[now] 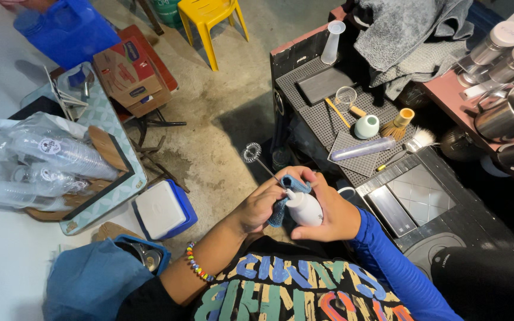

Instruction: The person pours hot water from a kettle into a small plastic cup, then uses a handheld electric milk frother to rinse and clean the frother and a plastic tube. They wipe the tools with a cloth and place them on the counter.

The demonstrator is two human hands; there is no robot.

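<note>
The handheld milk frother (302, 207), a white rounded body with a thin wire shaft and a coiled whisk head, sits low in the middle of the head view, held above the concrete floor (221, 107) just beside the dark counter (447, 214). The right hand (331, 211) cups the white body from the outer side, its fingers (319, 233) curled under and its thumb lying over the top, so the body rests in the palm. The left hand (263, 202) comes in from the other side, its fingers (278, 181) pressed together and pinching a blue cloth (287, 193) against the neck where the shaft leaves the body. The shaft runs up and left out of that pinch to the whisk coil (252, 153), which stands free of both hands. The cloth is mostly hidden between the 2 hands; only a folded edge at the top and a strip under the left palm show. The underside of the frother body and the right fingertips are covered, and whether the cloth wraps fully around the neck cannot be told. A beaded bracelet (196, 262) circles the left wrist.
</note>
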